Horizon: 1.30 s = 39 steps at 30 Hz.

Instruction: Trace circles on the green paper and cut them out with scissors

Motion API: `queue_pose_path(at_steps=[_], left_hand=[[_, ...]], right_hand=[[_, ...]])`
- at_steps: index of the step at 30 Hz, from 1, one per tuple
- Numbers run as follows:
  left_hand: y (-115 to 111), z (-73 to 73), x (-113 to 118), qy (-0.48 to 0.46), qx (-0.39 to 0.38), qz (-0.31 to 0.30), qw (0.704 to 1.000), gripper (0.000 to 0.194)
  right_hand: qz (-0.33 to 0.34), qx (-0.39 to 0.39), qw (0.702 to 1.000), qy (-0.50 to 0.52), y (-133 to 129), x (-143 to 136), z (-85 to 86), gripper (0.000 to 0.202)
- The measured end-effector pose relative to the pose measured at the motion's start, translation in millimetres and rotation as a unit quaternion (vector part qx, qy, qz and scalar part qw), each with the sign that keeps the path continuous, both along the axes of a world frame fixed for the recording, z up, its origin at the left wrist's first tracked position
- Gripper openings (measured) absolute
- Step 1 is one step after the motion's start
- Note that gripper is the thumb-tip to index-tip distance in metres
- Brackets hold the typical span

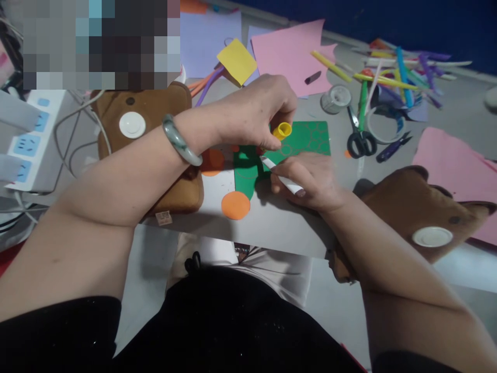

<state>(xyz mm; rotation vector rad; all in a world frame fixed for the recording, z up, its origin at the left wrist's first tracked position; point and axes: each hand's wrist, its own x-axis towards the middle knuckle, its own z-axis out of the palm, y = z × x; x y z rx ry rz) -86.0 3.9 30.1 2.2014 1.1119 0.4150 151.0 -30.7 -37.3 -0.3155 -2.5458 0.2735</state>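
Note:
My left hand [267, 111], with a bangle on its wrist, is closed around a small yellow roll [282, 130] with an open round end. Below and to the right, my right hand [308, 178] grips a white pen [283, 177], its tip pointing up and left close to my left fingertips. Under both hands lies a green sheet [310, 137] with outlined shapes. An orange paper circle [235, 205] rests at the sheet's lower left, and another orange circle [212, 162] is partly under my left forearm. What lies right at the pen tip is too small to tell.
Black scissors [362, 144], a tape roll [385, 124], a utility knife [393, 147] and a glass jar [336, 99] lie to the right. Colourful strips [404, 77] and pink paper [289, 54] lie behind. Brown plush pieces [411, 212] flank both forearms; a power strip [37, 140] sits left.

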Motion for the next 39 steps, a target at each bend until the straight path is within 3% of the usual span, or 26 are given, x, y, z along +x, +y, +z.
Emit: queue_pose_path(at_steps=[3,10,14,22,27,32,39], left_hand=[[-1.2,1.8,-1.1,0.011,-0.003,0.007,1.000,0.009],[-3.7,5.1,-1.2,0.032,-0.007,0.015,0.999,0.018],[-2.9,3.6,-1.2,0.025,-0.023,0.022,0.999,0.012],[-3.1,4.2,-1.6,0.016,-0.010,0.011,1.000,0.009],[-3.2,6.4,-0.7,0.035,-0.014,0.025,0.999,0.016],[-3.3,5.3,-1.3,0.020,-0.014,0.014,1.000,0.016],[-1.2,5.0,-1.2,0.029,-0.016,0.014,0.999,0.012]], right_hand=[[-0.007,-0.007,1.000,-0.004,0.6,1.4,-0.8,0.020],[-0.005,-0.009,1.000,0.014,1.7,-0.4,0.0,0.022],[-0.003,0.007,0.999,0.038,3.6,0.0,1.0,0.021],[-0.092,0.021,0.994,0.047,8.1,10.3,-7.5,0.004],[-0.144,-0.050,0.988,-0.018,9.2,12.5,-14.0,0.014],[-0.172,-0.093,0.980,-0.030,10.3,11.7,-18.6,0.009],[-0.129,-0.070,0.989,0.006,9.9,9.8,-14.7,0.005]])
